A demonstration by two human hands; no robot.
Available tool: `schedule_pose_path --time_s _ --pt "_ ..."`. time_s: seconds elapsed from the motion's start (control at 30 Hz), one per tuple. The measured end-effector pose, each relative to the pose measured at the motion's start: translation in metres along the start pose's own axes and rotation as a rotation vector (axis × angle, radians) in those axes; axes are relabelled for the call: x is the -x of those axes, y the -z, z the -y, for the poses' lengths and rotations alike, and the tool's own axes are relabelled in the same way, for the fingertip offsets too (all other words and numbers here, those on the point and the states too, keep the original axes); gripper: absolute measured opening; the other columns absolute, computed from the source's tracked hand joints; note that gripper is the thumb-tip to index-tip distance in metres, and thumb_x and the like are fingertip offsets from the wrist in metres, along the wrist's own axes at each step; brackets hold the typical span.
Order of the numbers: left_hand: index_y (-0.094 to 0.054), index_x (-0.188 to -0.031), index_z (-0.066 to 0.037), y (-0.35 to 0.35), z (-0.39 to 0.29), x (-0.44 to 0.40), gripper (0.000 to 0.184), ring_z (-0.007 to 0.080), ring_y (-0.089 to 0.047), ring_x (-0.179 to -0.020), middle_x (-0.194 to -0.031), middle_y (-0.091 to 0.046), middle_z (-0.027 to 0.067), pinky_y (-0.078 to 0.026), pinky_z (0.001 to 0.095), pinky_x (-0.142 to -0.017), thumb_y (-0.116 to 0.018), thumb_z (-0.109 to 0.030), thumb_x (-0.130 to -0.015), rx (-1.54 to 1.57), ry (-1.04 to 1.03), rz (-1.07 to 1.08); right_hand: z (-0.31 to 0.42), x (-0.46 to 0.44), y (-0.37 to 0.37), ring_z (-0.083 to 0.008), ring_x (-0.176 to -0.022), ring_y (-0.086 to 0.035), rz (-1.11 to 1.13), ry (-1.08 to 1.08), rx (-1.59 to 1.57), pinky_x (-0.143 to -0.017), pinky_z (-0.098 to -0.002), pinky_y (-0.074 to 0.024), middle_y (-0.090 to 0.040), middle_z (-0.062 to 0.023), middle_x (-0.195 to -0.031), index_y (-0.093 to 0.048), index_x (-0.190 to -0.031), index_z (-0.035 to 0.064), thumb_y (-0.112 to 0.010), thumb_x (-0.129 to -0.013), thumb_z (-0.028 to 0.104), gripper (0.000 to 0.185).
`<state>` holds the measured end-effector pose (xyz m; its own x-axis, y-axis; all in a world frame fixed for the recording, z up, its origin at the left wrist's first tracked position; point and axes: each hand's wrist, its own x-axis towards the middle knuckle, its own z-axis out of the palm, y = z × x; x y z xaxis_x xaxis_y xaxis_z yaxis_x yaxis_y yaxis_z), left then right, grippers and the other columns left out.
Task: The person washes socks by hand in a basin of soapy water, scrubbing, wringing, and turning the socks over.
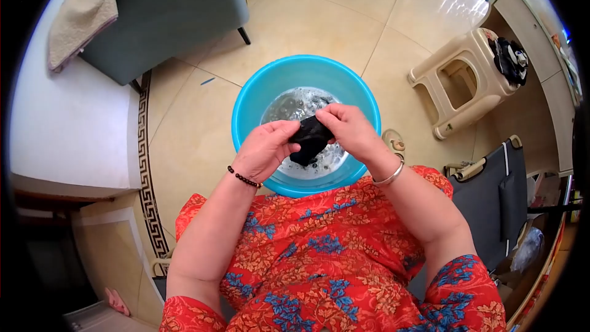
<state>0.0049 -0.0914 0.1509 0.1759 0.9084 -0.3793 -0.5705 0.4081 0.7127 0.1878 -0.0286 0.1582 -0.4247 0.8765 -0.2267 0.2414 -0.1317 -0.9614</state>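
A small black cloth [310,139] is stretched between my two hands, over a round blue basin [247,95] on the floor. My left hand [268,146], with a beaded bracelet at the wrist, pinches the cloth's left edge. At the upper right edge, my right hand [351,130] grips it between thumb and fingers; a silver bangle is on that wrist. Below the cloth, sudsy water [295,103] fills the bottom of the basin, with dark fabric partly showing in the foam.
A beige plastic stool [455,80] lies tilted in view at the right, with dark cloths [509,61] on it. A grey-green sofa [178,12] stands upper left, a towel [83,18] beside it. A folding chair [491,193] is at right.
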Motion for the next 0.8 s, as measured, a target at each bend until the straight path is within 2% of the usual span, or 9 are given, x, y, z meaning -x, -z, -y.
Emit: schedule_pose_path --time_s 0.13,0.23,0.3,0.4,0.43,0.5,0.67,0.73,0.8 --pt "-0.057 -0.101 0.001 0.000 -0.003 -0.003 0.021 0.0112 -0.057 -0.081 -0.094 -0.061 0.0059 -0.049 0.0236 -0.072 -0.060 -0.015 -0.088 -0.030 0.012 0.023 0.010 -0.002 0.005 -0.0107 -0.060 -0.052 0.017 0.013 0.053 -0.056 -0.0288 -0.0436 -0.059 -0.0060 -0.065 -0.062 -0.083 -0.0014 -0.055 -0.088 0.021 0.024" --pt "-0.057 -0.101 0.001 0.008 0.000 -0.006 0.020 0.0116 -0.058 -0.082 -0.094 -0.061 0.0055 -0.050 0.0241 -0.073 -0.060 -0.013 -0.087 0.052 0.004 -0.012 0.002 -0.009 0.001 -0.0071 -0.065 -0.053 -0.017 0.143 0.089 -0.058 -0.0227 -0.0443 -0.059 -0.0012 -0.073 -0.061 -0.088 -0.0002 -0.056 -0.089 0.019 0.020" --pt "-0.057 -0.101 0.001 0.011 0.001 -0.010 0.020 0.0116 -0.058 -0.082 -0.094 -0.061 0.0051 -0.050 0.0244 -0.073 -0.060 -0.013 -0.088 0.077 -0.008 -0.040 0.002 -0.014 -0.002 -0.0115 -0.066 -0.055 -0.305 0.574 0.424 -0.060 -0.0244 -0.0450 -0.062 -0.0041 -0.077 -0.062 -0.092 0.0003 -0.059 -0.086 0.014 0.015" --pt "-0.059 -0.102 -0.001 0.011 0.000 -0.011 0.018 0.0105 -0.057 -0.081 -0.095 -0.061 0.0029 -0.049 0.0236 -0.073 -0.059 -0.012 -0.088 0.069 -0.018 -0.031 0.014 -0.007 -0.006 -0.0167 -0.067 -0.057 -0.126 0.469 0.264 -0.061 -0.0270 -0.0458 -0.063 -0.0078 -0.080 -0.063 -0.094 0.0020 -0.061 -0.084 0.011 0.014" --pt "-0.059 -0.103 -0.002 0.009 -0.002 -0.010 0.018 0.0092 -0.056 -0.081 -0.095 -0.061 0.0017 -0.047 0.0227 -0.072 -0.059 -0.012 -0.088 -0.050 -0.031 -0.045 0.013 -0.007 -0.008 -0.0167 -0.067 -0.057 -0.129 0.464 0.263 -0.061 -0.0270 -0.0458 -0.063 -0.0078 -0.080 -0.063 -0.094 0.0020 -0.061 -0.084 0.011 0.014" --pt "-0.060 -0.103 -0.003 0.005 -0.002 -0.011 0.018 0.0080 -0.056 -0.081 -0.095 -0.061 0.0004 -0.046 0.0218 -0.070 -0.059 -0.012 -0.088 -0.169 -0.041 -0.055 0.012 -0.007 -0.009 -0.0290 -0.074 -0.059 -0.056 0.451 0.315 -0.067 -0.0360 -0.0474 -0.061 -0.0137 -0.079 -0.063 -0.090 0.0038 -0.059 -0.082 0.013 0.013" --pt "-0.060 -0.105 -0.004 0.000 -0.002 -0.009 0.019 0.0061 -0.054 -0.079 -0.093 -0.061 -0.0013 -0.045 0.0205 -0.069 -0.059 -0.014 -0.089 -0.248 -0.072 -0.074 0.007 -0.009 -0.010 -0.0300 -0.071 -0.060 -0.110 0.469 0.424 -0.063 -0.0370 -0.0473 -0.062 -0.0130 -0.077 -0.061 -0.085 0.0051 -0.058 -0.083 0.014 0.010" --pt "-0.060 -0.105 -0.003 0.003 -0.001 -0.009 0.019 0.0061 -0.054 -0.079 -0.094 -0.061 -0.0013 -0.045 0.0203 -0.069 -0.059 -0.014 -0.089 -0.187 -0.063 -0.059 0.007 -0.010 -0.008 -0.0305 -0.071 -0.061 -0.160 0.312 0.420 -0.062 -0.0384 -0.0471 -0.062 -0.0129 -0.076 -0.060 -0.082 0.0051 -0.058 -0.083 0.014 0.009" --pt "-0.060 -0.104 -0.003 0.006 0.000 -0.009 0.019 0.0061 -0.054 -0.079 -0.094 -0.061 -0.0012 -0.044 0.0202 -0.069 -0.059 -0.014 -0.088 -0.127 -0.053 -0.042 0.009 -0.009 -0.005 -0.0308 -0.071 -0.061 -0.149 0.310 0.372 -0.061 -0.0385 -0.0472 -0.062 -0.0132 -0.076 -0.059 -0.081 0.0047 -0.058 -0.083 0.014 0.010"
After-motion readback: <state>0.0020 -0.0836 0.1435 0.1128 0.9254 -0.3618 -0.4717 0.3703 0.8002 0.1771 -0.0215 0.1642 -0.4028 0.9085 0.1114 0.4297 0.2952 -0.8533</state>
